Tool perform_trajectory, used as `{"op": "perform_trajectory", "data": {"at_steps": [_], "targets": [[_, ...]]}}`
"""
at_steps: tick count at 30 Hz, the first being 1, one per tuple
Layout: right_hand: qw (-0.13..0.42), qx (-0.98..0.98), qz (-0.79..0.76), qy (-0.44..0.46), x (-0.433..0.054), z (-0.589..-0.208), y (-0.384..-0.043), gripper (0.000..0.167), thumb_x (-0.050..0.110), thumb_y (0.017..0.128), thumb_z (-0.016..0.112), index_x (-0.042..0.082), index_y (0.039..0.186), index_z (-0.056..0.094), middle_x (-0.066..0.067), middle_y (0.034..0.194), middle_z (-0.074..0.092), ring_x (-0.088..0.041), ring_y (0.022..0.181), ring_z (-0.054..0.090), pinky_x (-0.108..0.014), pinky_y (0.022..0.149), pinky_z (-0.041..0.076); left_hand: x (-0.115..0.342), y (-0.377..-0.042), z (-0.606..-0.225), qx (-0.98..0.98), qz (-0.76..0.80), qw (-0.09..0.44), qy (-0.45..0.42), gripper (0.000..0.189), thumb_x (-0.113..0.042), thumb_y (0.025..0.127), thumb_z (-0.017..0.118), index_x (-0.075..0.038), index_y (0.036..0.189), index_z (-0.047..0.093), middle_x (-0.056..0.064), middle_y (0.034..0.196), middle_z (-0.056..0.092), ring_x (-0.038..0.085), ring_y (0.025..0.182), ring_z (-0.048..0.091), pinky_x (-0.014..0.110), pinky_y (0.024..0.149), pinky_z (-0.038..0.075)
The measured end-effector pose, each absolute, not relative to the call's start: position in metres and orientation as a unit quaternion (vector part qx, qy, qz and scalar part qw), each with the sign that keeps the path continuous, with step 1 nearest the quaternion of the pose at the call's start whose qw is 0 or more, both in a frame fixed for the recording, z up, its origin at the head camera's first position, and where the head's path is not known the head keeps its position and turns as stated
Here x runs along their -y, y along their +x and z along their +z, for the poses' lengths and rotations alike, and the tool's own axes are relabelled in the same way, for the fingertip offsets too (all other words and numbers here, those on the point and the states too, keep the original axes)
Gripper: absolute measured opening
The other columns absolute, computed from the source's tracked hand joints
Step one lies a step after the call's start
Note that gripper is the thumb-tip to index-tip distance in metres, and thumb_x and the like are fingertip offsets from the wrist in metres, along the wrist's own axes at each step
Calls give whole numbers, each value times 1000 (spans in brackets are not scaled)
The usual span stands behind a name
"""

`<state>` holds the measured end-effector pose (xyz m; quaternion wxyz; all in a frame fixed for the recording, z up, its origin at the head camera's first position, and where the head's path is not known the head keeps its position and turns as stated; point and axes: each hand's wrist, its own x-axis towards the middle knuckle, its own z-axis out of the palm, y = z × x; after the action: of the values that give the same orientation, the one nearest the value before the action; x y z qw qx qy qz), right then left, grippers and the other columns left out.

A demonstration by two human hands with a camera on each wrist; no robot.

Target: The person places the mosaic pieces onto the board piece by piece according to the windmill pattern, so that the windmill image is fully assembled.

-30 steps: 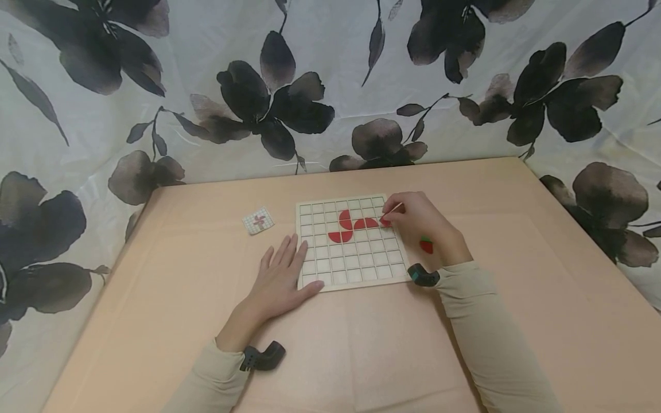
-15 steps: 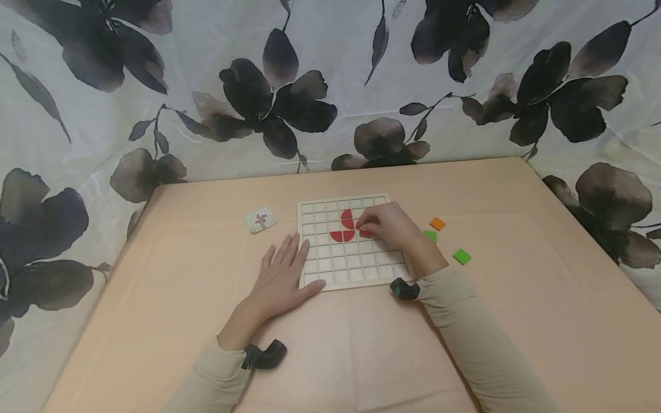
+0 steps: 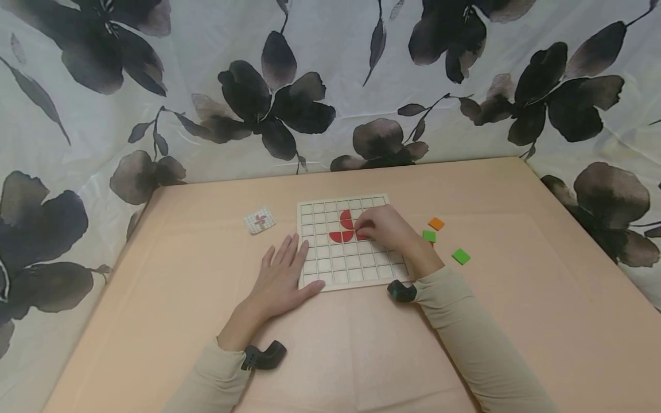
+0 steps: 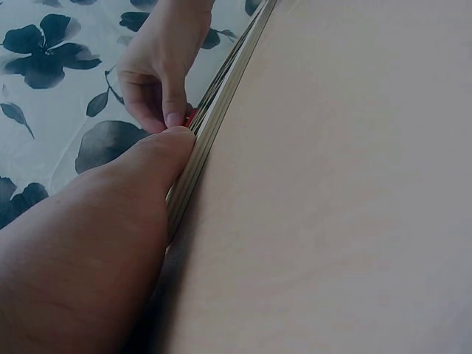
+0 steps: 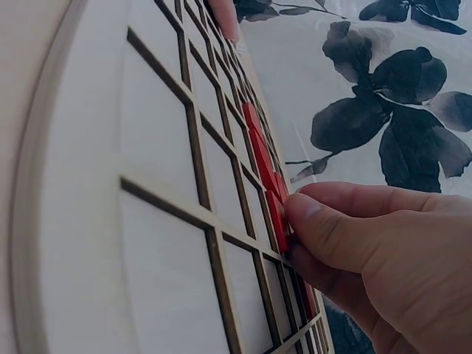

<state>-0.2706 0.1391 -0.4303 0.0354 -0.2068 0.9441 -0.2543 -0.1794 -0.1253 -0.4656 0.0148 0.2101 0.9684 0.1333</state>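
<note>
A white board (image 3: 338, 277) with a raised grid lies on the table. Red quarter-round tiles (image 3: 341, 236) sit in several cells near its middle. My right hand (image 3: 384, 226) is over the board, thumb and fingertips pinching a red tile (image 5: 276, 221) at a cell beside the others; the fingers hide part of it. Spread and flat, my left hand (image 3: 281, 281) rests at the board's left edge, its thumb along the near edge. In the left wrist view, the left thumb (image 4: 158, 151) overlaps the right fingertips.
A small card (image 3: 259, 221) with a grid and a red pattern lies left of the board. To the right are an orange tile (image 3: 436, 223), a green tile (image 3: 429, 236) and another green tile (image 3: 461, 256). Flowered cloth (image 3: 361, 103) hangs behind the table.
My right hand has moved left with the red tile, from the board's right edge to its middle. The green and orange tiles have come into view. My left hand has stayed still.
</note>
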Motion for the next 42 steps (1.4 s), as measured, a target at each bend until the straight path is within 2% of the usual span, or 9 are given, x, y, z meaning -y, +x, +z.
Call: {"op": "perform_trajectory", "data": {"at_steps": [13, 20, 23, 27, 31, 35, 42], "targets": [[65, -940, -253, -221, -141, -431, -272, 17, 21, 80, 77, 18, 96, 74, 4, 95, 71, -16, 95, 60, -36, 94, 48, 126, -180, -467, -969, 131, 19, 207, 93, -73, 86, 38, -11, 153, 18, 12, 161, 7, 26, 149, 0, 54, 116, 2], [97, -925, -291, -225, -155, -422, -273, 18, 21, 84, 73, 19, 102, 73, 4, 102, 70, -16, 100, 60, -36, 94, 49, 126, -178, -465, -969, 135, 16, 205, 94, -72, 85, 42, -11, 152, 20, 12, 161, 9, 27, 149, 3, 55, 116, 4], [120, -923, -306, -200, -173, -410, -272, 21, 18, 87, 70, 16, 108, 71, 1, 106, 68, -19, 100, 59, -38, 92, 50, 126, -178, -465, -969, 135, 18, 205, 93, -72, 85, 41, -11, 153, 20, 12, 161, 8, 26, 149, 2, 55, 116, 3], [144, -935, -284, -154, -204, -396, -269, 24, 14, 86, 69, 12, 110, 67, -6, 106, 64, -24, 97, 56, -37, 83, 51, 126, -179, -465, -969, 136, 18, 206, 93, -71, 86, 42, -11, 153, 19, 12, 161, 8, 26, 149, 2, 54, 116, 3], [192, -944, -242, -112, -233, -393, -265, 33, 13, 82, 74, 14, 113, 64, -12, 109, 56, -28, 96, 50, -34, 76, 46, 125, -179, -465, -969, 135, 17, 208, 93, -71, 86, 43, -10, 152, 20, 12, 160, 8, 27, 149, 3, 55, 116, 3], [240, -943, -215, -84, -248, -397, -259, 37, 11, 82, 74, 19, 115, 60, -12, 115, 48, -30, 104, 44, -33, 77, 50, 124, -179, -465, -969, 133, 20, 206, 93, -71, 85, 43, -11, 153, 19, 12, 160, 8, 27, 149, 3, 55, 116, 3], [235, -939, -240, -72, -252, -408, -261, 29, 12, 83, 73, 17, 109, 59, -11, 111, 48, -31, 107, 42, -29, 72, 50, 125, -179, -465, -969, 134, 22, 206, 93, -71, 86, 42, -11, 153, 19, 12, 161, 8, 27, 149, 2, 55, 116, 3]]}}
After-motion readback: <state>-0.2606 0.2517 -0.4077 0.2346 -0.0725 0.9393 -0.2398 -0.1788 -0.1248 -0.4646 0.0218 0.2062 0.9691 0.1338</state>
